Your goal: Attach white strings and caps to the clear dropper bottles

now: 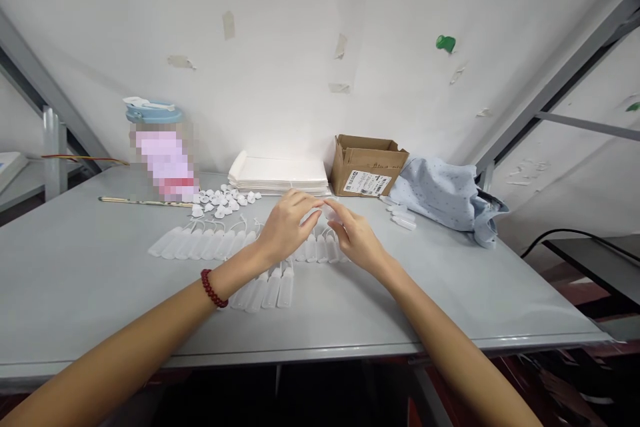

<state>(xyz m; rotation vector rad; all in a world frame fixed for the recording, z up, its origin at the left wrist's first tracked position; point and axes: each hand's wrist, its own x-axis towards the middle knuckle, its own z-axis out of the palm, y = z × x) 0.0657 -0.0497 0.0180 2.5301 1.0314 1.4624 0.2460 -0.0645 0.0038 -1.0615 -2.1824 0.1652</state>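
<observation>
Both my hands meet over the middle of the grey table (75, 293). My left hand (287, 223), with a dark red bead bracelet on its wrist, and my right hand (357, 237) pinch a small clear plastic bottle (327, 211) between their fingertips. Beneath them lies a row of clear plastic bottles (200, 242) laid side by side, and a shorter row of bottles (273, 291) lies nearer to me. A heap of small white caps (225, 200) sits just behind the long row.
At the back stand a blue-lidded jar (155, 140), a stack of white sheets (277, 173), an open cardboard box (367, 165) and a light blue cloth (445, 197). A thin stick (140, 201) lies left. A few loose bottles (403, 217) lie by the cloth.
</observation>
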